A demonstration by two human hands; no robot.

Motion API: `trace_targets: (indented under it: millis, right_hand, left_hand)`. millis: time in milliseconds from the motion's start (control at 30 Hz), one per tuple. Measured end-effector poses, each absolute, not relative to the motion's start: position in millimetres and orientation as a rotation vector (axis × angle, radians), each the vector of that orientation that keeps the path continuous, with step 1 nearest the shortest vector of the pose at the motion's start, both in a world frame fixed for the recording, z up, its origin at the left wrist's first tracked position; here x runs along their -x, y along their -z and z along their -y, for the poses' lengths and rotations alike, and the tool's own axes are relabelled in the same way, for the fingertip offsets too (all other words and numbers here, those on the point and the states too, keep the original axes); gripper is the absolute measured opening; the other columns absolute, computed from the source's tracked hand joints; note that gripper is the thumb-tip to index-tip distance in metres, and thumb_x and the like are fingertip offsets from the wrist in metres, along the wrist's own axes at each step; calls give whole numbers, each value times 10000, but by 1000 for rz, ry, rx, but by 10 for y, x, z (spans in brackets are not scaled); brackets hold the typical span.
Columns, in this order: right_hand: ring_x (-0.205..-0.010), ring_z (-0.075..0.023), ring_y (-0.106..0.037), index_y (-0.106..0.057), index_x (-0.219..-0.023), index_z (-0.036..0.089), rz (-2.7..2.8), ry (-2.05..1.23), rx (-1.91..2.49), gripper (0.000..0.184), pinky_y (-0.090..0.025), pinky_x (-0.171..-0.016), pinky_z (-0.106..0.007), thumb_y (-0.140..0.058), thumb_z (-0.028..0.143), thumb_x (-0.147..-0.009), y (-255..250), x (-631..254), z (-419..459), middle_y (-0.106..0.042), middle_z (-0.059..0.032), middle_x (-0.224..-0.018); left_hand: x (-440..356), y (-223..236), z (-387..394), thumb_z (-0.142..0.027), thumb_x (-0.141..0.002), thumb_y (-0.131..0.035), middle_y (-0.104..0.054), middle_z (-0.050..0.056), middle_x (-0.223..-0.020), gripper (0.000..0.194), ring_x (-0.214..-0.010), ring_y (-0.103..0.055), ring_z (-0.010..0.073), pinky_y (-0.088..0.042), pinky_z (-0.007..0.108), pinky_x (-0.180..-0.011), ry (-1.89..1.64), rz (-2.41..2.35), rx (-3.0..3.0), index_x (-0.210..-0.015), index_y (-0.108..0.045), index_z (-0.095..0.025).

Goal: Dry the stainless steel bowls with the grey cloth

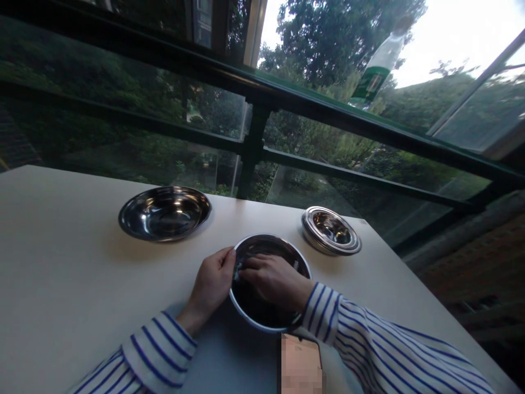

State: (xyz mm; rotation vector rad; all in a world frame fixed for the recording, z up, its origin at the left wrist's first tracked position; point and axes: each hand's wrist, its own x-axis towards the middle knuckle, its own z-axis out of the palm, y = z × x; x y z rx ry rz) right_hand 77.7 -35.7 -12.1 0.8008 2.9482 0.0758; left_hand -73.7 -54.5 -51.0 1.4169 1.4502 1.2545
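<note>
A round steel bowl (283,243) stands close in front of me, tilted a little. At its left rim, my left hand (213,279) grips the edge, thumb on top. My right hand (268,276) reaches inside the bowl with fingers bent and pressed toward the left inner wall. A small pale patch shows at those fingertips; what it is I cannot make out. Shadow hides much of the bowl's floor. Beyond it on the left lies a wide, shallow steel basin (164,213), and on the right a stack of smaller steel bowls (332,232). Neither hand touches these.
The white table (74,219) ends at a dark green railing (254,137) with glass and trees beyond. A clear plastic bottle with a green label (375,76) stands on the rail. Below the bowl, near me, is a phone (301,364) with a blurred screen.
</note>
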Motion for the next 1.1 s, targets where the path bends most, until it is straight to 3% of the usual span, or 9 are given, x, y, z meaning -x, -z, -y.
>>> trace_targets:
  millis: [300, 600, 733, 933, 1100]
  right_hand:
    - [-853, -237, -596, -644, -874, 114, -2720, -267, -1046, 211, -410, -735, -357, -436, 149, -882, -12, -898, 155, -634, -139, -902]
    - [-700, -211, -649, -676, -747, 120, -2560, -91, -913, 156, -406, -571, -273, -529, 87, -788, -180, -1153, 297, -685, -120, -744]
    - [-698, -187, -646, -687, -780, 155, -2595, 41, -781, 125, -399, -572, -255, -576, 112, -742, -211, -1184, 356, -693, -85, -758]
    - [-709, -132, -614, -672, -844, 201, -2716, 218, -644, 138, -396, -583, -215, -543, 179, -800, -160, -990, 475, -675, -18, -812]
    - [-717, -166, -585, -626, -959, 129, -2834, 190, -767, 219, -389, -588, -258, -469, 99, -809, -42, -702, 404, -639, -95, -883]
  left_hand:
    - [728, 491, 542, -356, -806, -436, -692, 40, -742, 351, -708, -613, 195, -453, 275, -687, -1248, -1457, -1397, -905, -685, -129]
    - [702, 497, 561, -355, -794, -425, -678, 50, -689, 336, -711, -611, 206, -444, 274, -657, -1264, -1560, -1405, -786, -683, -140]
    - [682, 498, 567, -362, -795, -420, -659, 50, -665, 331, -688, -603, 204, -441, 278, -644, -1256, -1562, -1398, -726, -657, -141]
    - [664, 494, 558, -359, -800, -410, -646, 33, -654, 318, -681, -600, 192, -445, 265, -634, -1251, -1512, -1393, -707, -635, -154]
    - [690, 459, 546, -350, -788, -428, -651, 27, -651, 304, -700, -605, 195, -451, 270, -660, -1248, -1487, -1412, -721, -651, -155]
